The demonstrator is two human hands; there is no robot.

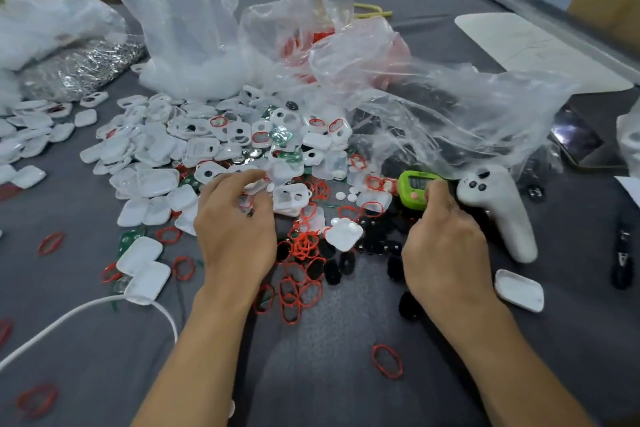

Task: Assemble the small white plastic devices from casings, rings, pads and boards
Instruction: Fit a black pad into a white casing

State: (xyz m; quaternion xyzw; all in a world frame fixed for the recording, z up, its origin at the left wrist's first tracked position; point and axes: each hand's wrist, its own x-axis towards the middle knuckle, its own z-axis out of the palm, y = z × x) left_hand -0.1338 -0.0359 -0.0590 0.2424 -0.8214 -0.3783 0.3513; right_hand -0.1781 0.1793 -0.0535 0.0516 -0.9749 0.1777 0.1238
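Note:
A heap of white plastic casings [162, 152] covers the grey table's middle and left. Red rings [304, 246] and black pads [334, 269] lie scattered between my hands, with green boards [291, 156] mixed into the heap. My left hand [235, 229] reaches into the heap's near edge, fingers curled around a small white casing piece [254, 185]. My right hand [443, 246] grips a green timer [415, 189] with a small screen, thumb beside its pink button. A white casing half [343, 232] lies between the hands.
Crumpled clear plastic bags [381, 80] stand behind the heap. A white handheld controller [498, 208] lies right of the timer, a closed casing [519, 289] near it. A white cable [69, 319] curves at the near left. A phone [578, 142] lies at the right.

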